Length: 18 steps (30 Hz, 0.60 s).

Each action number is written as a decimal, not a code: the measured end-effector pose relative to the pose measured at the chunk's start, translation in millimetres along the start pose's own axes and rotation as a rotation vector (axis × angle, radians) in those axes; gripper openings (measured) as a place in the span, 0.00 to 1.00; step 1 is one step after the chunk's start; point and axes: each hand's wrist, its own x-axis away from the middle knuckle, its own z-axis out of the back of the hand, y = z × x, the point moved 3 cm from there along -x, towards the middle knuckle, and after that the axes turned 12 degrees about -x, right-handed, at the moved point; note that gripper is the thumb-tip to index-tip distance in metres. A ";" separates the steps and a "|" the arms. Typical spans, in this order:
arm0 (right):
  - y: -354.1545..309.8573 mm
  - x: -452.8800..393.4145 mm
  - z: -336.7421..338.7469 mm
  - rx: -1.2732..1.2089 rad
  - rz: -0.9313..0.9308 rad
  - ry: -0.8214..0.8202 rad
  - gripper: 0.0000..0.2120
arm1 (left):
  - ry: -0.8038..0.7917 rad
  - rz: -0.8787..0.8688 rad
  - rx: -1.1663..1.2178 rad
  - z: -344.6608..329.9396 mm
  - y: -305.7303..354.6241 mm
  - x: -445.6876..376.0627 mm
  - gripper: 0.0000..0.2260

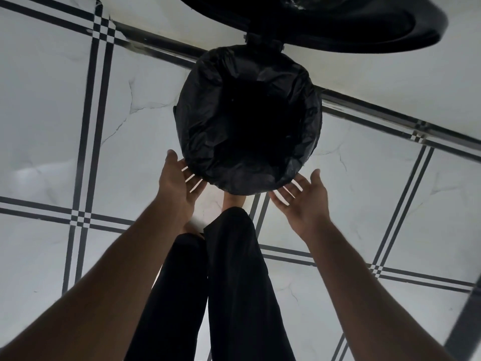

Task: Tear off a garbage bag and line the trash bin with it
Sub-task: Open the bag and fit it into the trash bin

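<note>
White marble-look floor (pixel 52 126) tiles, crossed by pairs of dark inlay lines, fill the view, and a dark strip runs along the foot of a pale wall at the top. On this floor, close to the wall, stands the round bin (pixel 175 112), its lid (pixel 364 24) swung up and back above it. The black bag (pixel 208 105) already sits inside, its mouth folded out over the rim all the way round, with crumpled film along the edge and a dark hollow in the middle.

The left hand (pixel 177 183) and right hand (pixel 307 194) reach to the near side of the rim, one at each lower corner. Both are spread, fingers straight and apart, clamped on nothing. The left fingertips disappear under the edge of the bag; whether they touch it I cannot tell. The right fingertips lie just beside the film, perhaps brushing it.

The bag looks thin, soft and very light, likely slippery and easy to tear if dragged hard over the rim. It should be taken by the folded cuff, pinched at two opposite spots and drawn down evenly, not pulled from one point. Only a little of the bin's side shows beside the film, so its weight cannot be judged.

Judging by how the film lies, the lining is nearly done; only smoothing or tucking the cuff seems left. Dark trouser legs (pixel 234 282) and a bare foot (pixel 233 199) stand just before the bin.
</note>
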 end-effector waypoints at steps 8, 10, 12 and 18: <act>3.6 -12.6 -12.0 -0.260 0.003 -0.047 0.35 | -0.017 0.011 0.013 6.8 1.0 -3.4 0.24; 3.6 -14.8 -16.0 -0.286 0.011 -0.038 0.35 | -0.021 0.017 0.003 8.1 1.1 -4.1 0.25; 4.1 -16.9 -18.8 -0.282 0.012 -0.027 0.35 | -0.031 0.015 -0.020 7.3 1.5 -3.4 0.26; -1.9 -20.2 -12.6 -0.325 0.066 0.056 0.32 | -0.063 0.011 -0.021 2.9 8.4 -7.3 0.28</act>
